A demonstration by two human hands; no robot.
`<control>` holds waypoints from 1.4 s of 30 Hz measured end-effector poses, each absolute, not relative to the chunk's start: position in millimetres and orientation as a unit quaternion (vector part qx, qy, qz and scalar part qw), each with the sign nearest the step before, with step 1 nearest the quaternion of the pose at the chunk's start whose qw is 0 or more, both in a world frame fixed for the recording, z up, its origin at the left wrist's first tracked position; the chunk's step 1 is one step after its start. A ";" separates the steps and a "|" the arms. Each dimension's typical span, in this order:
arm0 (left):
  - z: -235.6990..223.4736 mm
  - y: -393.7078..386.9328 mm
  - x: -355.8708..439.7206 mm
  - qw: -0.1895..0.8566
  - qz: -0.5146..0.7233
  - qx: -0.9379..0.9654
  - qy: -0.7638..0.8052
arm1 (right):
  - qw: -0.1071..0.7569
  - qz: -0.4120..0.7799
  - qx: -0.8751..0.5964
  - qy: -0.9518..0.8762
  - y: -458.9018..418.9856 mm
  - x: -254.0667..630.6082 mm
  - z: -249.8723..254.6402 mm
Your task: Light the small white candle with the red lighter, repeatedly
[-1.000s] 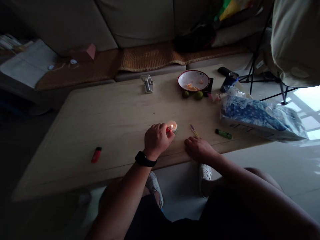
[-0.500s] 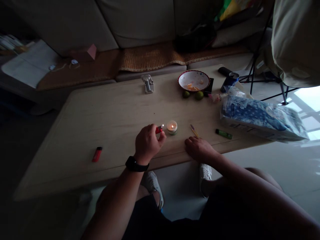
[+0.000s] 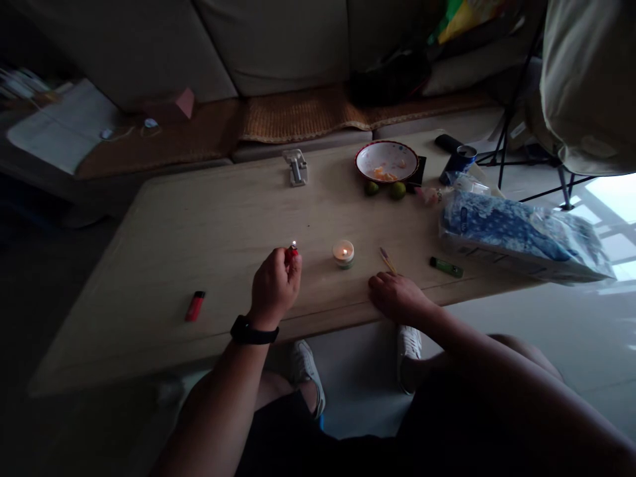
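Observation:
My left hand (image 3: 275,283), with a black watch on its wrist, is closed around a red lighter (image 3: 291,253) held upright over the table. A bright spot shows at the lighter's top; whether flame or glint I cannot tell. To its right a small candle in a glass cup (image 3: 343,254) burns with a little flame. My right hand (image 3: 395,297) rests at the table's near edge, fingers curled down and together; anything under them is hidden. Just beyond its knuckles lie thin yellowish sticks (image 3: 388,260), one with a purple end. Further right is a green lighter (image 3: 446,267).
Another red lighter (image 3: 195,306) lies at the left of the wooden table (image 3: 163,232). Toward the back are a grey folding stand (image 3: 297,167), a bowl with orange scraps (image 3: 377,157), green fruits (image 3: 397,191), and a blue can (image 3: 460,162). A blue plastic-wrapped pack (image 3: 521,228) overhangs the right side.
My left hand has drawn away from the candle to the left, and the lighter has turned from tilted toward the candle to upright. My right hand stays where it was.

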State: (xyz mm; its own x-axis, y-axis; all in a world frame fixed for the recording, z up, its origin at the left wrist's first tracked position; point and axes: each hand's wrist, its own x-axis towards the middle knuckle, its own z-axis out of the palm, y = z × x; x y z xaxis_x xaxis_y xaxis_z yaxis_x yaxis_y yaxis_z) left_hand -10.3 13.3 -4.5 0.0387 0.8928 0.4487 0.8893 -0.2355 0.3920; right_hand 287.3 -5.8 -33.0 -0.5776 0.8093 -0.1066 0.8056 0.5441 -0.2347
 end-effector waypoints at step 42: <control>-1.7 12.4 -10.3 -0.018 0.285 0.701 0.653 | 0.014 0.125 -0.460 -0.879 -5.1 288.2 -38.8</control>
